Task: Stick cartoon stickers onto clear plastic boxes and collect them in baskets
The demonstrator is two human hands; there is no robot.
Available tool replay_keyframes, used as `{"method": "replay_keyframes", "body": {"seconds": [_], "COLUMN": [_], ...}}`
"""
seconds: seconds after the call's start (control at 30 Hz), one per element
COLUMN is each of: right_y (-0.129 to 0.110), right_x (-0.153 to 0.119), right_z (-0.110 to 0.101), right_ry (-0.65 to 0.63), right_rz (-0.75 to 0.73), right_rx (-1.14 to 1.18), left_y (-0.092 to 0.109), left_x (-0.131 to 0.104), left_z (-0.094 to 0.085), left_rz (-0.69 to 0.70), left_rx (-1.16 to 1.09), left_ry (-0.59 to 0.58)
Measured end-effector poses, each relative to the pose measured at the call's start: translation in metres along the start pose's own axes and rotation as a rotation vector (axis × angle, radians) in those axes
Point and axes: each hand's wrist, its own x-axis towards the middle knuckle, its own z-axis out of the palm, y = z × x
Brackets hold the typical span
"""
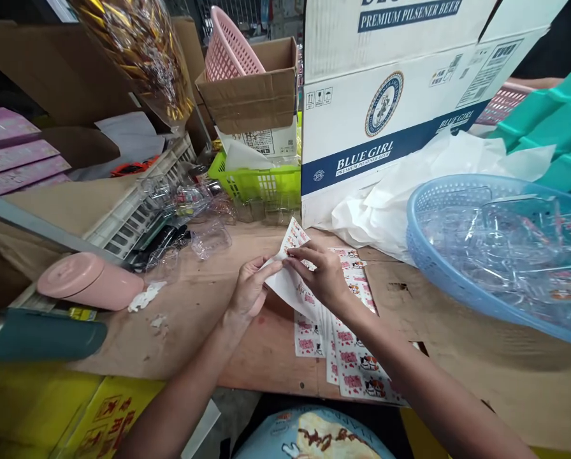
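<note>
Above the table's front half, my left hand pinches the edge of a bent white sticker sheet between thumb and fingers. My right hand is closed in a pinch at the same sheet, its thumb and forefinger close to the left thumb. Whether a single sticker is between the right fingertips is too small to tell. Small red and orange prints show on the sheet's raised corner. Beneath and to the right lie several more sticker sheets with cat pictures and pink lettering, partly hidden by my right forearm.
On the right stands a blue plastic basket full of clear plastic cases. White crumpled wrapping lies before a large beer carton. A green basket is at the back. Leftward are a pink tumbler, a teal bottle and clear packaging.
</note>
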Motion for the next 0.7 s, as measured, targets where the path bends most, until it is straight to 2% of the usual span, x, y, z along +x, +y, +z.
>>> {"method": "replay_keyframes", "body": {"seconds": [0.07, 0.17, 0.27, 0.37, 0.47, 0.63, 0.7], "right_y": [-0.001, 0.002, 0.012, 0.019, 0.015, 0.001, -0.004], "right_x": [0.000, 0.003, 0.007, 0.006, -0.002, -0.019, -0.022], "right_z": [0.003, 0.002, -0.007, -0.019, -0.024, -0.017, -0.016], "right_ry": [-0.003, 0.004, 0.080, 0.134, 0.093, 0.023, -0.002], "right_rz": [0.024, 0.134, 0.242, 0.272, 0.209, -0.021, -0.040], "right_rx": [0.051, 0.160, 0.205, 0.194, 0.164, -0.073, -0.106], "left_y": [-0.002, -0.007, -0.013, -0.016, -0.017, -0.017, -0.017], "left_x": [-0.002, -0.004, -0.004, -0.003, -0.003, -0.009, -0.013], "left_z": [0.002, 0.003, 0.001, -0.001, 0.002, 0.013, 0.015], "left_rz": [0.019, 0.042, -0.008, -0.027, 0.001, -0.004, 0.006], "left_rx": [-0.005, -0.016, -0.044, -0.071, -0.076, -0.038, -0.009], "left_ry": [0.011, 0.039, 0.060, 0.087, 0.061, -0.041, -0.071]}}
